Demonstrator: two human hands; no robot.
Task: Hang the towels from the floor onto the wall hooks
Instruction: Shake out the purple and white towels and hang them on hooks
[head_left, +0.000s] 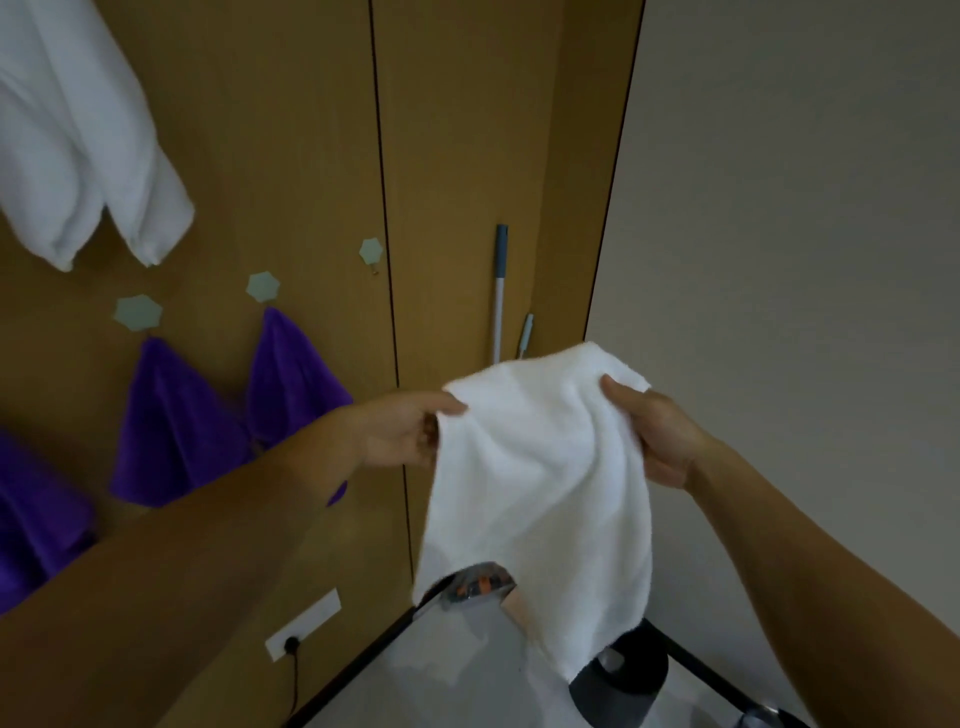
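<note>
Here, left grip (400, 431): we pinch the white towel (540, 467) at its top corner.
Right grip (660, 436): we clutch the opposite corner.

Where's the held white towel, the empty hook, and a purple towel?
held white towel (540, 467): head view, cloth middle
empty hook (371, 251): head view, pale plate
purple towel (176, 431): head view, cloth middle

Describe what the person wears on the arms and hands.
Nothing worn shows: the left hand and right hand are bare, without gloves; the left forearm and right forearm are bare to the frame's edge, with no sleeve, watch or band.
</note>
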